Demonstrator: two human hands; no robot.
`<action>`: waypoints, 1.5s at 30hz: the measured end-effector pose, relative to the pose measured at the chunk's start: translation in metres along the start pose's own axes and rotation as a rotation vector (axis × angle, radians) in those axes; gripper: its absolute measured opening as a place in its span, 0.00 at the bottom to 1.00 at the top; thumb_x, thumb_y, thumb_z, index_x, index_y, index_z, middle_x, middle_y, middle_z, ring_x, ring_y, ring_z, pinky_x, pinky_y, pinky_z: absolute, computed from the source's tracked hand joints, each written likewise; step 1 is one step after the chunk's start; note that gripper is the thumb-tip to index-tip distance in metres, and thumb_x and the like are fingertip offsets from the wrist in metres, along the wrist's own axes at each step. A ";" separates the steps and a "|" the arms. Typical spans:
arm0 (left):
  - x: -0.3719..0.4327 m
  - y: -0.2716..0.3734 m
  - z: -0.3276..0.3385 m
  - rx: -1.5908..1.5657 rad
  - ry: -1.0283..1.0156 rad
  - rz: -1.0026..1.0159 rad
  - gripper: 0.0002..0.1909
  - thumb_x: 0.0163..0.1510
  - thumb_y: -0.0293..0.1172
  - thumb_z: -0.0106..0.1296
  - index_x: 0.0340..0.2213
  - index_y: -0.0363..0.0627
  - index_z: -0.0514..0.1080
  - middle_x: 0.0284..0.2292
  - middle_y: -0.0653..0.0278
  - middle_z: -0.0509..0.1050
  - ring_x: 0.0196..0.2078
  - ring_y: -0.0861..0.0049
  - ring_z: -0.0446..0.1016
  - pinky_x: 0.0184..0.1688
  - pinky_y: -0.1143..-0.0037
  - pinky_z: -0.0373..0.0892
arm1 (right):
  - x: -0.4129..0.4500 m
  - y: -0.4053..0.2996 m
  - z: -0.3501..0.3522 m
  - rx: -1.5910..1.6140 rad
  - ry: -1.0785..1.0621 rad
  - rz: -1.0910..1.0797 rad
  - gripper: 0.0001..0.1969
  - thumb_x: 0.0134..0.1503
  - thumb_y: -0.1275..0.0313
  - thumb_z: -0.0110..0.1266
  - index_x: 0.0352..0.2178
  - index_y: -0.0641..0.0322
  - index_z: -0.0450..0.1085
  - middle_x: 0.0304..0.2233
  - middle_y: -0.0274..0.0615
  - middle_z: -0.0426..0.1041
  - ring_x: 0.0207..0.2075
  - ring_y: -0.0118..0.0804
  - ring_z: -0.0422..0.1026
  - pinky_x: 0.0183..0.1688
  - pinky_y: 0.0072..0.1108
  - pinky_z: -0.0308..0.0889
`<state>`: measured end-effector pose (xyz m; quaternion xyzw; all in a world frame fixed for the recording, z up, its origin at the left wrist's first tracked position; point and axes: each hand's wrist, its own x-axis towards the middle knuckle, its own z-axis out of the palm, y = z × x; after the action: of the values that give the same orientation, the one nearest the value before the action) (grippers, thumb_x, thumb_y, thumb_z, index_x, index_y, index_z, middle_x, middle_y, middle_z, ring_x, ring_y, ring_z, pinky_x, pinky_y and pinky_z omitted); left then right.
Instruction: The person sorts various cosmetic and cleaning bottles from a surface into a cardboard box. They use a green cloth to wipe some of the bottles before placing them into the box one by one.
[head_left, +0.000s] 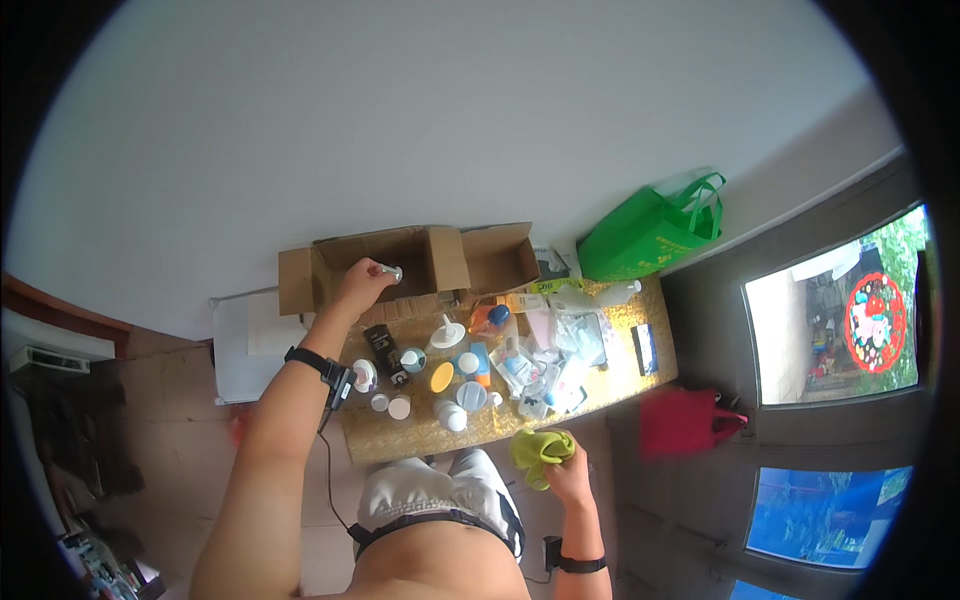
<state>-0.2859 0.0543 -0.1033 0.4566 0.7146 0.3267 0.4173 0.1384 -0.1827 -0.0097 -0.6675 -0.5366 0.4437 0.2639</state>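
Over the larger open cardboard box (409, 255), my left hand (363, 286) grips a small white and silvery item (391, 274), too small to identify. My right hand (568, 472) clutches a yellow-green cloth (541, 452) just off the table's near edge. Between my hands, a table (375, 448) with a gold patterned cover carries several bottles and jars. Among them are a white pump bottle (448, 334), an orange bottle with a blue cap (491, 318), a dark box (386, 354), a yellow lid (442, 376) and a white bottle (451, 415).
A second open carton (501, 259) adjoins the first at the wall. Clear plastic packages (529, 375) crowd the table's right half, near a dark blue box (645, 349). A green bag (645, 232) leans at the back right. The red bag (679, 422) hangs by the door. A white board (251, 345) lies left.
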 end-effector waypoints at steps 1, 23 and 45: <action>-0.006 0.005 0.000 0.007 -0.003 0.003 0.11 0.49 0.28 0.60 0.32 0.40 0.69 0.28 0.63 0.74 0.34 0.75 0.77 0.36 0.73 0.72 | 0.000 0.000 0.002 0.032 0.017 0.011 0.14 0.50 0.83 0.52 0.41 0.65 0.72 0.35 0.42 0.77 0.38 0.31 0.76 0.43 0.23 0.70; -0.197 0.130 0.012 0.276 -0.106 1.075 0.17 0.40 0.27 0.63 0.36 0.42 0.75 0.30 0.61 0.69 0.34 0.62 0.73 0.37 0.68 0.73 | 0.051 -0.146 0.077 0.291 -0.181 -0.290 0.16 0.52 0.83 0.51 0.45 0.65 0.69 0.44 0.48 0.74 0.45 0.40 0.74 0.47 0.25 0.68; 0.109 -0.030 0.020 1.027 -0.656 -0.104 0.18 0.53 0.36 0.58 0.40 0.33 0.76 0.44 0.45 0.76 0.48 0.53 0.75 0.49 0.62 0.72 | 0.102 -0.045 0.028 0.052 0.255 -0.107 0.06 0.55 0.77 0.51 0.31 0.67 0.74 0.27 0.47 0.76 0.30 0.46 0.76 0.33 0.30 0.69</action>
<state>-0.3045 0.1454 -0.1699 0.6407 0.6364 -0.2378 0.3576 0.0948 -0.0767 -0.0167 -0.6820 -0.5218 0.3541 0.3705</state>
